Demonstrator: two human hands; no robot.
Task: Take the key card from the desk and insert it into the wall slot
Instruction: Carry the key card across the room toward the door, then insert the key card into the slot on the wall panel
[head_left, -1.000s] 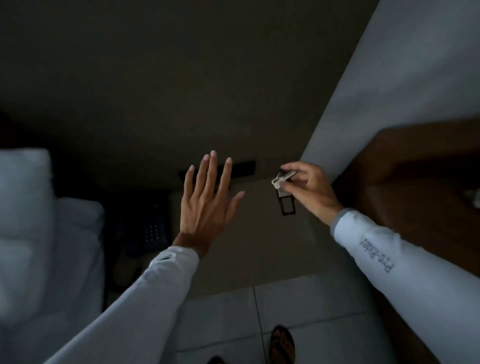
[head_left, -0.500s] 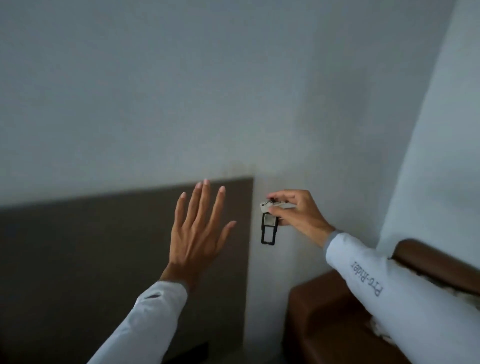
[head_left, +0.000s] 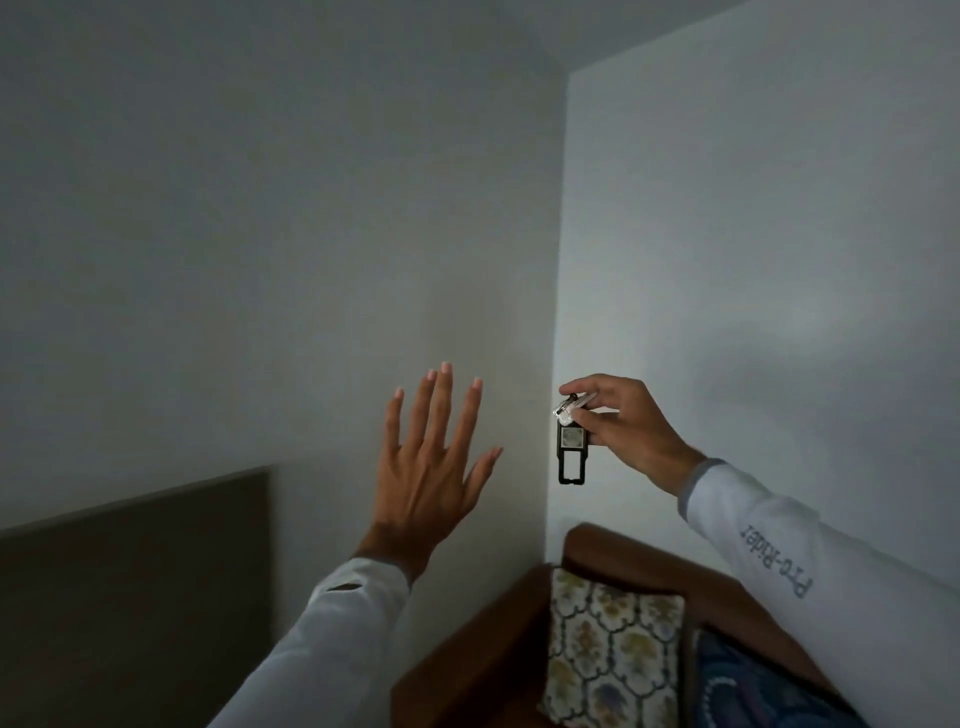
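My right hand (head_left: 626, 428) pinches the top of a small black key card (head_left: 572, 453), a tag with a pale square label and a rectangular cut-out at its lower end, hung from a metal ring. The card dangles in front of the wall corner. My left hand (head_left: 434, 470) is raised to the left of it, fingers spread, palm toward the wall, holding nothing. No wall slot is visible in the dim room.
White walls meet at a corner (head_left: 558, 260). A dark headboard panel (head_left: 135, 587) covers the lower left wall. A brown wooden sofa frame (head_left: 613, 551) with a patterned cushion (head_left: 613, 654) sits below my right arm.
The view has swung upward from the floor and bed to the walls. Both hands stayed raised, and the right hand kept the key card, now in front of the corner.
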